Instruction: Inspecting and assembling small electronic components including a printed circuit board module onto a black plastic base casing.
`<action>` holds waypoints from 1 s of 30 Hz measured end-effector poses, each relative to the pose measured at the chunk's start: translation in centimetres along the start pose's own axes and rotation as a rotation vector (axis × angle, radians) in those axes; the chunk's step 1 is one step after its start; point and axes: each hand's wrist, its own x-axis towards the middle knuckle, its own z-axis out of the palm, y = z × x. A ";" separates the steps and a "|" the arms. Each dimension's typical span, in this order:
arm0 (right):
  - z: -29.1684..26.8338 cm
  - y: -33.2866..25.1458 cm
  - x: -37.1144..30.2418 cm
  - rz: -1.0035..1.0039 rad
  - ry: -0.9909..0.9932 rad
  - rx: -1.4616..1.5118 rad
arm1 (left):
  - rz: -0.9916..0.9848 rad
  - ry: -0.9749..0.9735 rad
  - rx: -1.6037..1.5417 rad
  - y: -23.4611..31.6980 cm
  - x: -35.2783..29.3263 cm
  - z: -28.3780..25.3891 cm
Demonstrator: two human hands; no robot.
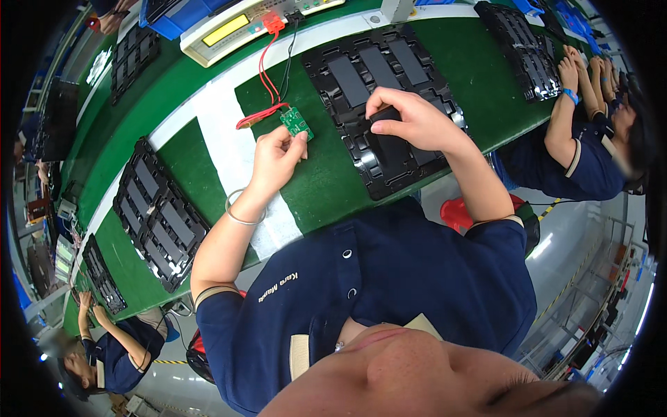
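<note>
My left hand [278, 154] pinches the lower edge of a small green circuit board [296, 121] above the green table. Red wires [267, 80] run from the board's upper end toward a bench meter. My right hand [420, 124] reaches over a black moulded tray [379, 187], thumb and fingers closed on the end of a flat black block [386, 124]. Whether that block is lifted or still rests in its slot, I cannot tell. Several similar dark blocks [381, 67] lie in the tray's far slots.
The bench meter [221, 36] with a yellow display stands at the back. More loaded black trays lie left [158, 215] and right [517, 52]. A white strip [226, 139] crosses the green tabletop [323, 191]. Co-workers sit at the right [590, 156] and lower left [125, 347].
</note>
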 end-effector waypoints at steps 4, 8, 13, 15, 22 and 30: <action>0.9 0.9 -1.3 0.047 0.086 -0.226 | 0.013 -0.018 0.011 -0.4 0.1 -0.1; 1.8 1.4 -2.0 -0.081 0.326 -0.710 | 0.026 -0.016 0.001 -0.1 0.1 0.1; -0.6 3.2 -4.7 0.012 0.576 -0.686 | 0.020 -0.058 0.068 -0.3 -0.3 -0.2; -1.1 3.9 -6.5 0.103 0.584 -0.623 | 0.036 -0.046 0.073 -0.2 -0.2 -0.1; 3.2 1.0 -8.2 0.036 0.275 -0.747 | 0.043 -0.014 0.044 -0.5 0.0 0.1; 3.6 2.2 -8.9 -0.098 0.465 -0.613 | 0.049 -0.017 0.016 -0.3 0.2 0.3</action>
